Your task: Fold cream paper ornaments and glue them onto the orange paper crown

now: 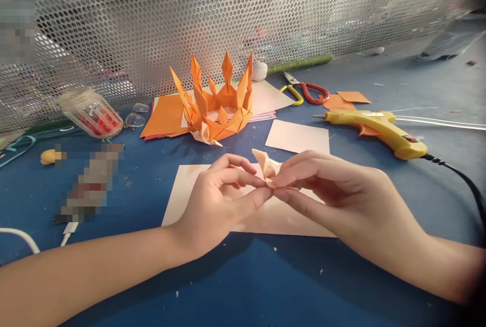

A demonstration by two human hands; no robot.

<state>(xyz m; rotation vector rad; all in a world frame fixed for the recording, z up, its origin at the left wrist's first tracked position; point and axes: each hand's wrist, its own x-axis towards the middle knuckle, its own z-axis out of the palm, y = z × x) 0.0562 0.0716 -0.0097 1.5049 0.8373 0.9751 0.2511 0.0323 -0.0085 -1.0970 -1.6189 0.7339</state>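
My left hand [224,195] and my right hand [326,185] meet over the blue table, both pinching a small folded cream paper piece [267,166] between thumb and fingers. The piece sticks up between the fingertips. Under the hands lies a flat cream paper sheet [182,195]. Behind them stands an orange folded paper crown [218,101] with a cream unit at its front base.
A yellow glue gun [383,129] with a black cord lies at the right. Red and yellow scissors [307,91], orange paper squares [347,99], a paper stack [165,117], a cream square [298,137] and a tipped jar [91,112] lie about. A perforated metal screen [212,18] closes the back.
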